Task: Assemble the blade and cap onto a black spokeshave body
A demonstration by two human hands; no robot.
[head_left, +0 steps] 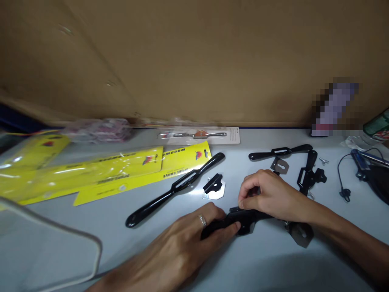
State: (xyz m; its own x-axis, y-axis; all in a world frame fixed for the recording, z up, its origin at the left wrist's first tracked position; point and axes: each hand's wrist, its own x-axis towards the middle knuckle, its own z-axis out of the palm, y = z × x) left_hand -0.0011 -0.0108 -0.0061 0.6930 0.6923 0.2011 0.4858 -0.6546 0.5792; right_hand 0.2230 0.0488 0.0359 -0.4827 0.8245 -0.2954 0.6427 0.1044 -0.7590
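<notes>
Fine work on a black tool (212, 226)

The person's left hand (188, 235), with a ring (202, 220) on one finger, is closed around a handle of the tool, and its thumb lies along the near side. The tool is low over the pale table (109, 215), between the two hands. The right hand (270, 192) is almost closed at the middle of it. Tips of thumb and forefinger come together there; if they pinch some small part, I cannot tell. A dark slotted plate (305, 240) lies just on the near side of the right wrist.

A little beyond the left hand I see a black clip (213, 183) on a pale metal plate (220, 193), and to their left a long black handle (152, 208). Beyond the right hand there are another black frame (261, 155), a brownish plate (277, 164) and small screws (323, 161).

Farther, past the left hand, lie yellow cards (188, 162). Behind them is a packaged tool (234, 136), then brown cardboard (194, 61).
</notes>
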